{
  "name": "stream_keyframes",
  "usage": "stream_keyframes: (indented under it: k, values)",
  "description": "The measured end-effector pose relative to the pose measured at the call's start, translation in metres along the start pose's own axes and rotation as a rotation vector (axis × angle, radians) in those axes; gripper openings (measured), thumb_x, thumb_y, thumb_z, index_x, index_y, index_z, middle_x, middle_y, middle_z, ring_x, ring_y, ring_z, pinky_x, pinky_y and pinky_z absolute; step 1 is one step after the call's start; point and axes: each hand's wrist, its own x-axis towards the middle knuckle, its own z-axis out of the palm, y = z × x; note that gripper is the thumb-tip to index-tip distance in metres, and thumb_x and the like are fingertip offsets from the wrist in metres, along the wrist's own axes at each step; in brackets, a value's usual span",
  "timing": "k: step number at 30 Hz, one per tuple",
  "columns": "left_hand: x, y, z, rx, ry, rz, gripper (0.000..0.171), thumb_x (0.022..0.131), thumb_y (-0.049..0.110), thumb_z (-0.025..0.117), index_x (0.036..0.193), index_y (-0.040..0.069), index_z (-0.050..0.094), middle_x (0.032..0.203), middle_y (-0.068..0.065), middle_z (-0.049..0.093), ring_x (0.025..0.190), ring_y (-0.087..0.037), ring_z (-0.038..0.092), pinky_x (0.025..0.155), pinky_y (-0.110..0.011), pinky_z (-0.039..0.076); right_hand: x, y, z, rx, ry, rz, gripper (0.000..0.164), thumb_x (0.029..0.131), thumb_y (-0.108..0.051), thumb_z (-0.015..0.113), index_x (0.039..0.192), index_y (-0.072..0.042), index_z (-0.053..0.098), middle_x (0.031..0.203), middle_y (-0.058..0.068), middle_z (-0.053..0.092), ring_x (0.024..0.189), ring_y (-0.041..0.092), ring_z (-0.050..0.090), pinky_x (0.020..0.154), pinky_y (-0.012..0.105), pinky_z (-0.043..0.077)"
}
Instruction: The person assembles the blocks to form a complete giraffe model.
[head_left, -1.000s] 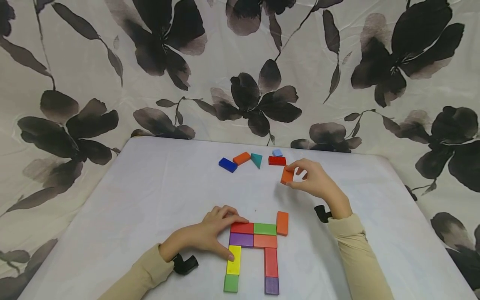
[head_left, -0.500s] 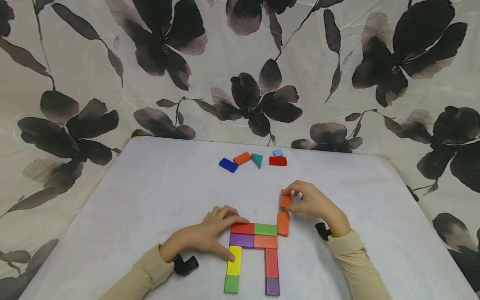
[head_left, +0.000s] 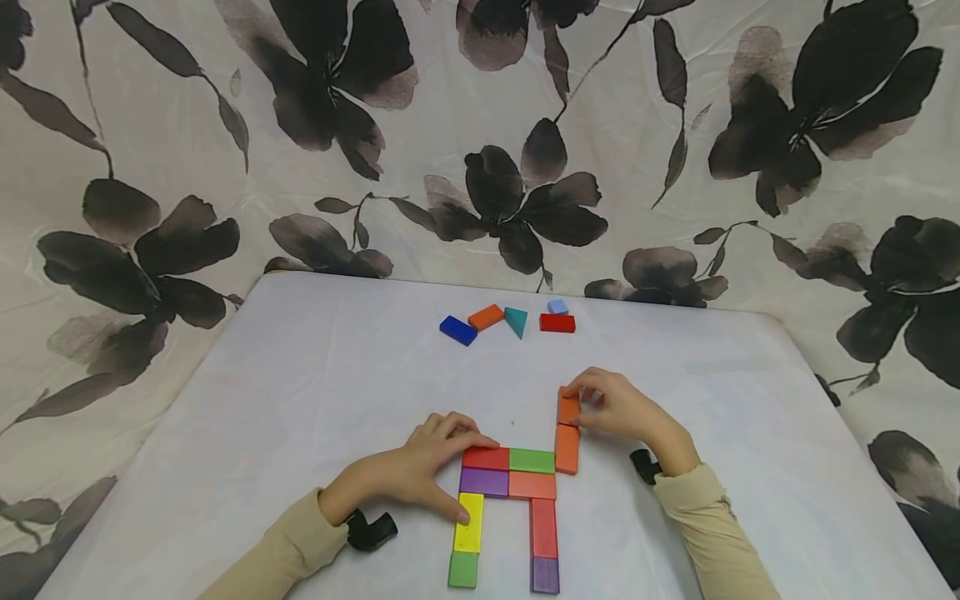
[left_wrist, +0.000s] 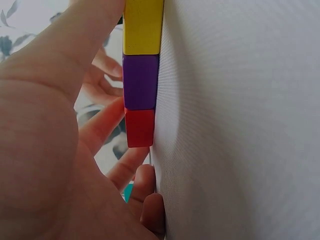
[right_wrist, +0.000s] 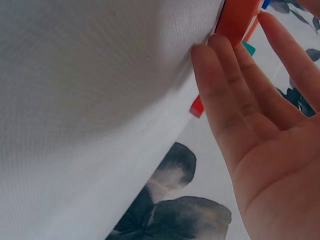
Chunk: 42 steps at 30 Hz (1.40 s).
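Observation:
My right hand (head_left: 621,410) pinches an orange block (head_left: 567,408) between thumb and fingers. That block lies end to end with another orange block (head_left: 567,451), which stands against the right end of the flat figure. At the figure's left, my left hand (head_left: 412,463) rests with its fingers by the red block (head_left: 486,459) and its thumb on the yellow block (head_left: 471,533). A green block (head_left: 532,461), a purple block (head_left: 484,482) and a light red block (head_left: 532,486) complete the two rows. The left wrist view shows yellow, purple and red block sides in line.
A longer red block (head_left: 543,529), a purple block (head_left: 545,575) and a green block (head_left: 462,571) form the legs. Toward the back lie a blue block (head_left: 458,330), an orange block (head_left: 486,317), a teal triangle (head_left: 516,322), a red block (head_left: 557,322) and a light blue block (head_left: 557,307).
My right hand has brought the orange block from near the back blocks toward the figure, setting it end to end with the other orange block. The left hand has stayed in place.

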Motion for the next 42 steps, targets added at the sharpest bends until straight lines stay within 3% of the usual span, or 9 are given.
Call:
stream_keyframes:
  k: [8, 17, 27, 42]
  values:
    - [0.0, 0.001, -0.001, 0.005, 0.008, 0.006, 0.083, 0.072, 0.056, 0.082, 0.143, 0.045, 0.042, 0.14, 0.007, 0.033, 0.125, -0.018, 0.027, 0.101, -0.052, 0.03, 0.0, 0.005, 0.0, 0.015, -0.014, -0.03, 0.031, 0.086, -0.006, 0.074, 0.117, -0.005, 0.068, 0.108, 0.004, 0.063, 0.098, 0.025, 0.056, 0.085, 0.041, 0.052]
    - [0.0, 0.001, 0.0, 0.007, 0.004, 0.007, 0.082, 0.072, 0.056, 0.082, 0.143, 0.046, 0.042, 0.141, 0.007, 0.032, 0.126, -0.019, 0.026, 0.101, -0.051, 0.029, -0.003, 0.01, -0.001, 0.009, -0.124, -0.011, 0.035, 0.094, -0.004, 0.064, 0.127, -0.016, 0.069, 0.126, 0.01, 0.052, 0.114, 0.029, 0.049, 0.092, 0.044, 0.048]
    - [0.0, 0.002, -0.001, 0.007, 0.006, 0.004, 0.083, 0.072, 0.056, 0.083, 0.143, 0.044, 0.043, 0.141, 0.007, 0.032, 0.126, -0.019, 0.026, 0.101, -0.052, 0.03, -0.002, 0.015, -0.002, 0.008, -0.122, -0.041, 0.041, 0.093, 0.005, 0.06, 0.127, -0.017, 0.069, 0.128, 0.009, 0.052, 0.119, 0.031, 0.048, 0.098, 0.052, 0.044]
    - [0.0, 0.001, -0.001, 0.005, 0.006, 0.003, 0.083, 0.072, 0.056, 0.083, 0.143, 0.044, 0.043, 0.14, 0.007, 0.032, 0.125, -0.019, 0.026, 0.1, -0.051, 0.029, 0.002, 0.012, -0.005, 0.011, -0.132, -0.066, 0.04, 0.093, 0.006, 0.059, 0.127, -0.014, 0.069, 0.128, 0.01, 0.053, 0.12, 0.031, 0.049, 0.099, 0.053, 0.043]
